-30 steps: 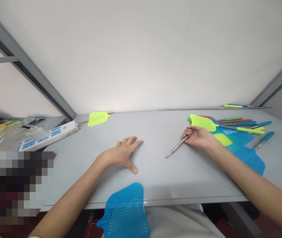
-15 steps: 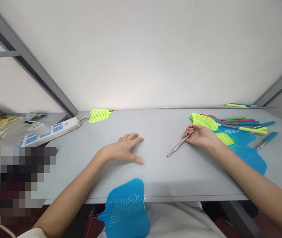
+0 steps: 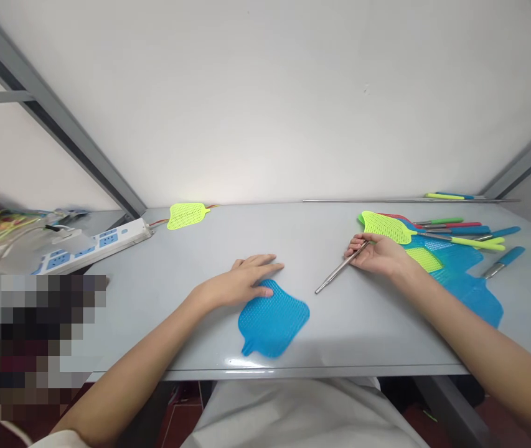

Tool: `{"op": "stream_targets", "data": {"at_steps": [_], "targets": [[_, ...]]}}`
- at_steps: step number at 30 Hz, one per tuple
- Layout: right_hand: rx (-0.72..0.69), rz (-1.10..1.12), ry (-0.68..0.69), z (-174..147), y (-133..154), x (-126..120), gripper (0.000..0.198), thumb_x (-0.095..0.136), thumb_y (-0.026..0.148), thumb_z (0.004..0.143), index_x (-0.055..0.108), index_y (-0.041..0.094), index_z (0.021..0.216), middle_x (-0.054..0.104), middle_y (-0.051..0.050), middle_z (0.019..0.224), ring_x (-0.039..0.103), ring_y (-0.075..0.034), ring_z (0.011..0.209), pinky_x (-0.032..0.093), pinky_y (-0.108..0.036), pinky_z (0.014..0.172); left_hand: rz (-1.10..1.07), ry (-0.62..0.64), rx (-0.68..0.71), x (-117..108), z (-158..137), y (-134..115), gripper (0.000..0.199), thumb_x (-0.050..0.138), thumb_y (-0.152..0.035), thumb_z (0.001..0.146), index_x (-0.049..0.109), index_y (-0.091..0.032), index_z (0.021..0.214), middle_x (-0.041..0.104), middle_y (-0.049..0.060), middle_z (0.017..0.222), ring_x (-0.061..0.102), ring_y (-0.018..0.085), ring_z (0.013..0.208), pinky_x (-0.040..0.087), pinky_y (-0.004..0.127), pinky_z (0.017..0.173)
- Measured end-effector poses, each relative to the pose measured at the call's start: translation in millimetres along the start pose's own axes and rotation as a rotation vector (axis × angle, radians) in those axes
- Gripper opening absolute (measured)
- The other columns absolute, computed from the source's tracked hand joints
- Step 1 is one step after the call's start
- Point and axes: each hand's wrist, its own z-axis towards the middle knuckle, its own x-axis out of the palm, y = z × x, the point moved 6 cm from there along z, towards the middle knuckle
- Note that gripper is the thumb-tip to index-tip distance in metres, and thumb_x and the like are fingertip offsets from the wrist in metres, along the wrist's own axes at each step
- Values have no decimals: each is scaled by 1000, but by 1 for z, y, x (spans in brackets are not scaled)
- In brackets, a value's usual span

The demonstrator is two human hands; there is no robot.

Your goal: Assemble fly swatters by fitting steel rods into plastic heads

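A blue perforated fly swatter head [image 3: 274, 323] lies at the front of the grey table, its short neck pointing to the lower left. My left hand [image 3: 241, 280] rests at its upper corner, fingers stretched out and apart. The thumb lies over the head's edge. To the right, my right hand [image 3: 375, 254] is closed around a thin metal telescopic rod [image 3: 338, 270], whose free end slants down to the left. Beside that hand lies a pile of swatters, with a yellow swatter head [image 3: 389, 228] on top and blue swatter heads [image 3: 465, 289] below.
Colored handles [image 3: 475, 246] stick out right of the pile. A long metal rod [image 3: 386, 201] lies along the wall. Another yellow swatter head [image 3: 185, 216] is at the back left, near a white power strip [image 3: 101, 247]. The table's front edge [image 3: 340, 373] is close to my lap.
The blue swatter head has moved from over the table's front edge up onto the table, beneath my left thumb. My left hand has shifted slightly right. My right hand and rod stay put.
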Motion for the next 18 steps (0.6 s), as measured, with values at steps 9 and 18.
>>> {"op": "stream_targets", "data": {"at_steps": [9, 18], "targets": [[-19, -3, 1, -4, 2, 2, 14, 33, 8, 70, 27, 19, 66, 29, 4, 53, 33, -8, 41, 36, -26, 43, -18, -214, -2, -9, 8, -2, 58, 39, -56, 72, 38, -25, 120, 38, 5, 126, 32, 23, 115, 23, 34, 95], [-27, -9, 4, -4, 3, 3, 14, 33, 7, 71, 27, 19, 66, 29, 3, 53, 34, -9, 41, 36, -27, 43, -68, -221, -25, -9, 7, -10, 70, 60, -58, 50, 42, -23, 107, 42, 6, 110, 38, 24, 102, 29, 36, 87]]}}
